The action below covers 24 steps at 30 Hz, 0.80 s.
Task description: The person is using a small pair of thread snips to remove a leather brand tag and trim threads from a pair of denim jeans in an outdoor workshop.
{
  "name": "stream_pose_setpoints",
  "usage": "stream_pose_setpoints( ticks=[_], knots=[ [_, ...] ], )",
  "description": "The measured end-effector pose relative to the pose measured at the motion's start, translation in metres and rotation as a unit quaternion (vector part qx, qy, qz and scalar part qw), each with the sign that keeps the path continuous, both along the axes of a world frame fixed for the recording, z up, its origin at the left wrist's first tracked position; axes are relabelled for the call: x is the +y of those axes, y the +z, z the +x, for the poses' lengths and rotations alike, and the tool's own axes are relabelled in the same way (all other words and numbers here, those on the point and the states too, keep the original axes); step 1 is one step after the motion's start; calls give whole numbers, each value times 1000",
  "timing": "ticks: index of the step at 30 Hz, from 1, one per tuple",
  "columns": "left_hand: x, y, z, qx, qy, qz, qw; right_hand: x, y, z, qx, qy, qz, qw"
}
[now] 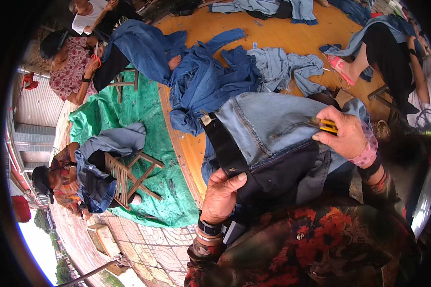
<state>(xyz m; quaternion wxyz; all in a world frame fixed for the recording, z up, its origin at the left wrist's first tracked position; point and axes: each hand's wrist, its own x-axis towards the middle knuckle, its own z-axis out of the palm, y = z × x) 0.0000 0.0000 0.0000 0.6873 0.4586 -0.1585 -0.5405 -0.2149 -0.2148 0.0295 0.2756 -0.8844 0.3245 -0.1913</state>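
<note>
A pair of jeans (254, 124), light blue with a dark waistband and dark inner fabric, lies spread before me over my lap. My left hand (221, 193) is closed on the dark waistband, thumb just below a metal button. My right hand (341, 134) is closed round a small yellow-handled tool (326, 125), apparently thread snips, held against the light denim near a seam; its tip is hard to make out.
An orange board (184, 143) holds piles of blue denim (213, 81) and paler garments (273, 62). Co-workers (72, 71) with garments sit at the upper left, on the left (57, 182) and at the right (424, 86). Wooden stools (141, 177) stand on green tarpaulin (163, 210).
</note>
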Motion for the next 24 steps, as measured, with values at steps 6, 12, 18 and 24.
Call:
stream_pose_setpoints(
  ticks=[6, 12, 18, 24],
  knots=[
    [2, 22, 22, -232, 138, 99, 958, 21, -32, -8, 18, 46, 30, 998],
    [-21, 36, 17, -786, -127, -3, 605, 18, -33, -11, 23, 35, 42, 998],
    [90, 10, 175, -812, 129, 284, 492, 30, -37, -10, 13, 43, 20, 999],
    [-24, 56, 23, -787, -33, -98, 608, 22, -40, -12, 37, 22, 28, 999]
  ],
)
